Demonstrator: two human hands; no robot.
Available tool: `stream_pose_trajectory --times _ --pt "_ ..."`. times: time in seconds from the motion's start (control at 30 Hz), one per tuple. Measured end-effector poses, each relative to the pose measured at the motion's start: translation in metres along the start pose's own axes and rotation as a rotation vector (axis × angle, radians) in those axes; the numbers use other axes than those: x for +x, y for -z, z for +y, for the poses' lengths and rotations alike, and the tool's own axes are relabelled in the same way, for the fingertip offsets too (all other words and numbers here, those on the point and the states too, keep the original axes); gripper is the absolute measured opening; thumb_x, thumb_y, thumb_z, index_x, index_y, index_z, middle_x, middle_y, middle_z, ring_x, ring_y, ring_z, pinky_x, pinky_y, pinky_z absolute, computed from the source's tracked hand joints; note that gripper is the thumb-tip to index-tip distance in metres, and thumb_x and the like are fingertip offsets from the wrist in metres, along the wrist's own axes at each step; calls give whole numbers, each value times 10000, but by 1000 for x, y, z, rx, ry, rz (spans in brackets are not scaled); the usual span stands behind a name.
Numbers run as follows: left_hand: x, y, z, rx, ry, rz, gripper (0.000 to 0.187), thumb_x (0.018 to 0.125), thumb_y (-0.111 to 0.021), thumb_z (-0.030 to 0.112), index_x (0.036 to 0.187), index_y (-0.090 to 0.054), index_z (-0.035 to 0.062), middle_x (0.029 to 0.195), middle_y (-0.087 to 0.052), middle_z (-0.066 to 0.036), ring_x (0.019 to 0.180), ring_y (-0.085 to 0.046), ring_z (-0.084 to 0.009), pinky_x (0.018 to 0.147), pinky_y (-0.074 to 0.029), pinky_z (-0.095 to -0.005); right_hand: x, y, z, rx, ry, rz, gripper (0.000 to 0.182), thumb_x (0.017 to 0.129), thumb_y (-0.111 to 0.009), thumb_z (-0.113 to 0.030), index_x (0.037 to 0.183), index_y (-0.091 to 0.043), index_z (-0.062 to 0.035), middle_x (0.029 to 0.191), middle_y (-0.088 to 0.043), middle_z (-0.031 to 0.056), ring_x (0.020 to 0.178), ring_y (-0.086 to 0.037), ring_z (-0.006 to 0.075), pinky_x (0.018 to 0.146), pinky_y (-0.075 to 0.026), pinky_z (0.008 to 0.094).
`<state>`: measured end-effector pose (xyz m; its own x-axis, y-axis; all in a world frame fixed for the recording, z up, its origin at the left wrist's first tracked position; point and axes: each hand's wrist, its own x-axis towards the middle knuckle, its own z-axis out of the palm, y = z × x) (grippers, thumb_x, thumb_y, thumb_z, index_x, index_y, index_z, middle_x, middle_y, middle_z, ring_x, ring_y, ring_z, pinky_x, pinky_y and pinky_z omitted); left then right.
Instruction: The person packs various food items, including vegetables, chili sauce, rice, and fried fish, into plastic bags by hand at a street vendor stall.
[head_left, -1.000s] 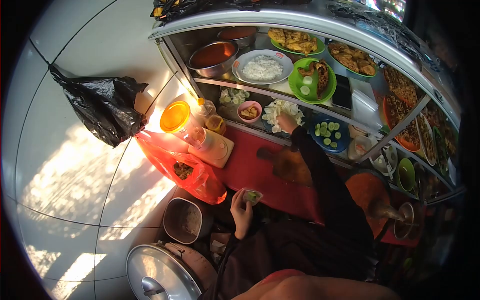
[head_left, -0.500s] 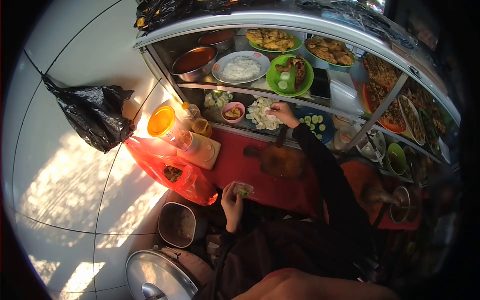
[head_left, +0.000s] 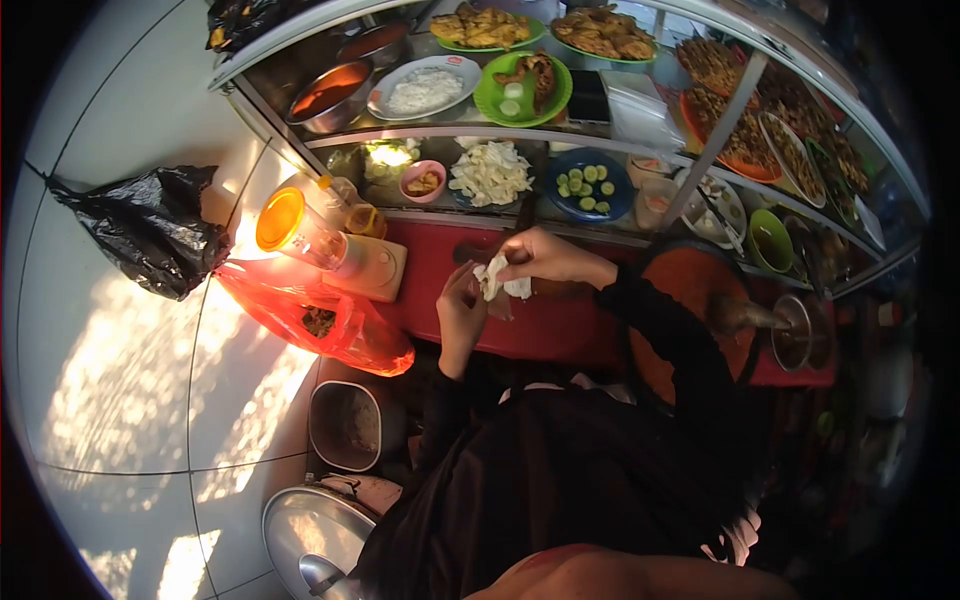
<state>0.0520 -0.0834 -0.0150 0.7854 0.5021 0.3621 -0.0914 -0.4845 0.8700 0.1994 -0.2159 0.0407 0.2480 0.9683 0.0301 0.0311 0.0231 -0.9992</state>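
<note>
Pale cut cabbage pieces are pinched in my right hand, close above the red table surface. My left hand is beside them, its fingers closed on a small clear plastic bag whose lower end hangs below the cabbage. Both hands nearly touch. On the lower shelf, behind my hands, lies a pile of cut cabbage, with a blue plate of cucumber slices to its right and a pink bowl to its left.
A large stone mortar with a pestle stands at the right. At the left are a blender, a red plastic bag and a black bag. The glass case frame spans the back.
My right hand has come from the cabbage pile back towards me with pieces in it. My left hand has risen with the small bag to meet it. The view has shifted.
</note>
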Motion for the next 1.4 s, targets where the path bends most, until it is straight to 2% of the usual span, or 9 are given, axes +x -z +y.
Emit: stream_pose_trajectory --times 0.4,0.47,0.53,0.83,0.93,1.03,1.17,1.27,1.4 --pt "15 -33 5 -116 33 -188 172 781 -612 19 929 -595 -66 1088 -592 -131 582 -558 -69 510 -452 -215 -25 -10 -20 -633 221 367 222 742 -688 -115 799 -500 -12 664 -604 155 657 -602 350 560 -452 348" --pt "15 -35 6 -119 29 -196 195 782 -609 16 962 -599 -57 1066 -594 -123 574 -549 -65 505 -446 -215 -27 -7 -13 -680 190 366 219 727 -695 -134 781 -520 -14 676 -609 164 672 -611 347 571 -456 372" --pt "14 -36 18 -138 -6 -225 366 808 -573 -9 1169 -513 -31 681 -625 -55 627 -588 -64 537 -444 -189 -30 -4 -5 -727 223 365 179 701 -686 -128 740 -552 -16 674 -609 165 689 -613 351 597 -458 413" --pt "11 -39 32 69 -77 -193 328 742 -585 -24 1070 -596 -3 972 -591 -86 709 -578 -111 594 -472 -236 -42 19 -20 -787 142 291 244 678 -726 -170 857 -662 -17 794 -659 140 761 -646 283 664 -489 345" --pt "12 -44 1 51 -242 -170 332 760 -579 -4 1090 -562 -41 941 -618 -89 803 -597 -125 680 -488 -256 -44 6 -18 -668 229 525 237 699 -725 -200 837 -655 -22 795 -662 128 766 -657 248 661 -494 320" --pt "6 -47 13 -227 23 -293 331 797 -572 0 1111 -517 -87 872 -609 -86 693 -571 -101 583 -481 -249 -46 -20 -7 -599 362 726 138 711 -665 -121 775 -593 -22 698 -619 148 679 -616 317 619 -469 384" --pt "-1 -49 25 -212 106 -251 351 801 -548 -21 1151 -524 -41 672 -567 -22 581 -525 -66 505 -422 -213 -53 -28 31 -733 403 639 154 781 -561 -167 866 -517 -46 938 -546 145 739 -578 344 630 -462 440" --pt "-5 -53 23 -196 118 -292 212 836 -591 71 1011 -572 -48 644 -589 -15 537 -517 -62 471 -362 -189 -63 -31 43 -843 490 614 202 799 -552 -197 901 -501 -30 891 -567 153 724 -584 355 608 -459 444" --pt "-6 -63 12 -357 94 -329 199 813 -556 29 988 -587 -58 777 -626 -63 643 -568 -110 547 -424 -234 -89 -38 13 -997 222 495 233 786 -570 -171 905 -480 8 770 -580 173 704 -586 367 600 -455 432"
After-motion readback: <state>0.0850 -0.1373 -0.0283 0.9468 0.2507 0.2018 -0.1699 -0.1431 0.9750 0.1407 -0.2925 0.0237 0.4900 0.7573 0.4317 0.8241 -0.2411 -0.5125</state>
